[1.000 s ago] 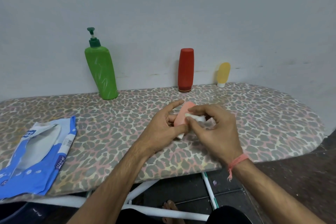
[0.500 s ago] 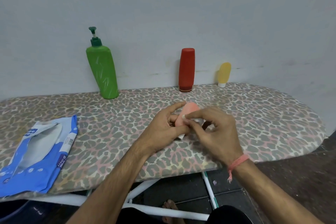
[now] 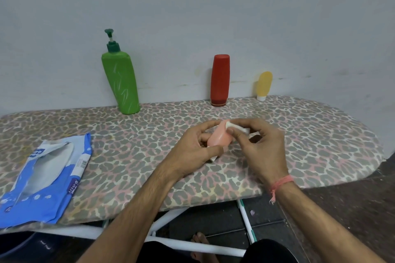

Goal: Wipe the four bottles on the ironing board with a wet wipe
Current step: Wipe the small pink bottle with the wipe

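Note:
My left hand [image 3: 193, 149] grips a small pink bottle [image 3: 219, 137] above the middle of the leopard-print ironing board [image 3: 128, 156]. My right hand [image 3: 260, 147] pinches a folded white wet wipe [image 3: 236, 127] against the bottle's upper end. Along the wall stand a green pump bottle [image 3: 120, 83], a red bottle [image 3: 220, 80] and a small yellow bottle [image 3: 264, 85] with a white cap at the bottom.
A blue wet-wipe pack [image 3: 42, 177] lies torn open at the board's left front edge. The board's white legs [image 3: 171, 241] and a bare foot [image 3: 201, 241] show below. A grey wall runs right behind the bottles.
My right hand has slid the wipe from the bottle's middle up to its top end. The left hand keeps the bottle in about the same place.

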